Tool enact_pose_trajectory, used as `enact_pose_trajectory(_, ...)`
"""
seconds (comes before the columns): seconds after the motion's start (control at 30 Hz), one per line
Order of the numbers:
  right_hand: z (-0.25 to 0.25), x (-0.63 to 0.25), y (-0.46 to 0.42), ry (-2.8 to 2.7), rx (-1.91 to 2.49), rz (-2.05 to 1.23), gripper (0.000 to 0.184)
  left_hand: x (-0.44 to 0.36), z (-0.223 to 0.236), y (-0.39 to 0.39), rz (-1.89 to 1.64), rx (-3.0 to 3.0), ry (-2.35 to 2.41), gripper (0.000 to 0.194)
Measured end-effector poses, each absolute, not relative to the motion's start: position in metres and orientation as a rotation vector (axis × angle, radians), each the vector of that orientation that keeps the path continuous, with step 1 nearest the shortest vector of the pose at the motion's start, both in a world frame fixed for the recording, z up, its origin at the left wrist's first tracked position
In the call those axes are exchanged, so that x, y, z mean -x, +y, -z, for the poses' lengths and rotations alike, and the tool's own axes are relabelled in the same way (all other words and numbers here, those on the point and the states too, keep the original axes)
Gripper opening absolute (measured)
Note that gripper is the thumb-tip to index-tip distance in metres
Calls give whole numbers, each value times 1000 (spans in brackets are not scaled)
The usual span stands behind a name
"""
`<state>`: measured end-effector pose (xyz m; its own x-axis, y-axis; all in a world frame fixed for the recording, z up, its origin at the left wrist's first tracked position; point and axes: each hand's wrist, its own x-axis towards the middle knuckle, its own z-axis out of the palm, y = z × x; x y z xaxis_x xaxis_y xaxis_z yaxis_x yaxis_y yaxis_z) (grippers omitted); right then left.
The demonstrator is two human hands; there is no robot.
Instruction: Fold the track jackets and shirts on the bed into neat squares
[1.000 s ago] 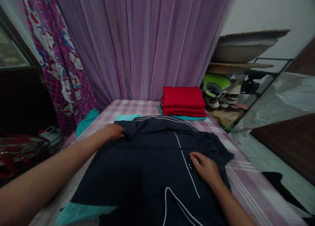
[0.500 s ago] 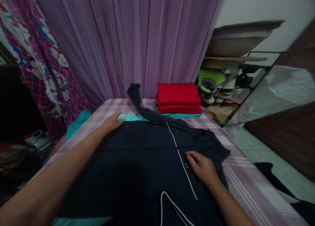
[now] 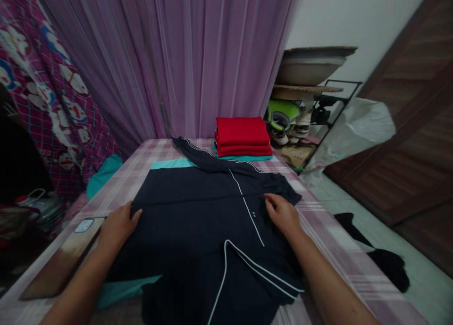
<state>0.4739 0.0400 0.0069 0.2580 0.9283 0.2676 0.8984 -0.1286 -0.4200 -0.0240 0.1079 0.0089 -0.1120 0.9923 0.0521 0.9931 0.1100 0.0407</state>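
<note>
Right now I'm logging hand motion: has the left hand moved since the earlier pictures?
Yes: judged against the red stack, the left hand has moved closer to the camera and farther left.

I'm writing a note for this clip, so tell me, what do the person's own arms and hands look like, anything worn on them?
The left hand and right hand are bare, without gloves. The left forearm and right forearm show no sleeve, watch or bracelet. The dim picture can't settle whether there are rings.
</note>
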Motion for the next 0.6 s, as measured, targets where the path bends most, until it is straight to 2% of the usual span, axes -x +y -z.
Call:
enact_pose_trajectory(0.13,-18,-503,19,-1443,2342,156,55,30,-24,103,-8,2027,-2511,69)
enact_pose_trajectory(0.2,-19,-514,14,-1358,2474,28,68,33,-30,106,-73,1980,-2639,71)
enact_pose_trajectory(0.27,-18,-519,14,-1332,2514,-169,74,34,-34,108,-140,1969,-2730,71)
enact_pose_trajectory(0.37,-17,-516,20,-1389,2449,-299,70,29,-38,104,-167,2008,-2725,70)
enact_pose_trajectory(0.6,-18,-520,17,-1449,2566,-144,55,18,-37,75,25,1936,-2601,53)
